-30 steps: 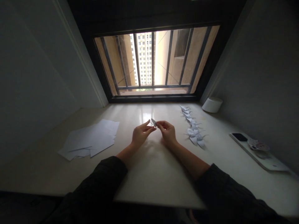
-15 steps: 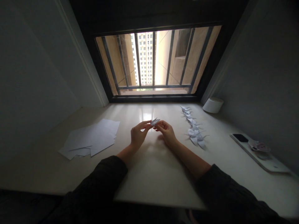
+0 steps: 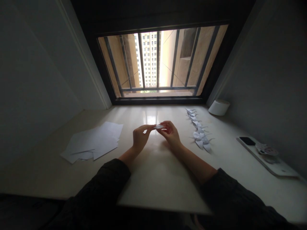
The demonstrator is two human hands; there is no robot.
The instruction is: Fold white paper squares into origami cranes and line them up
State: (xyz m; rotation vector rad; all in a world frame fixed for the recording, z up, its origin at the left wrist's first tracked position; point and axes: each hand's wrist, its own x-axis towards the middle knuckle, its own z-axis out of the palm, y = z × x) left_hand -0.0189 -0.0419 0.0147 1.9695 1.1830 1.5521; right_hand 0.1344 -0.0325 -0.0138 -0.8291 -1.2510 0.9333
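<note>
A small folded white paper (image 3: 159,126) is pinched between my two hands above the middle of the pale sill. My left hand (image 3: 141,135) grips its left end with thumb and fingertips. My right hand (image 3: 171,133) holds the other end, its fingers curled around it. The paper is seen nearly edge-on, and the fingers partly cover it, so its full shape is hidden. To the right of my right hand stands a row of several folded paper cranes (image 3: 198,135), running back towards the window.
A loose stack of white paper sheets (image 3: 96,140) lies at the left. On the right are a phone (image 3: 271,159) with a round grip on its back and a white cup-like object (image 3: 219,107) against the wall. A barred window (image 3: 158,64) closes off the back.
The folded paper has turned from showing pointed tips upward to lying flatter between my fingers. My right fingers have risen slightly and wrapped further over it; my left hand has shifted a little left.
</note>
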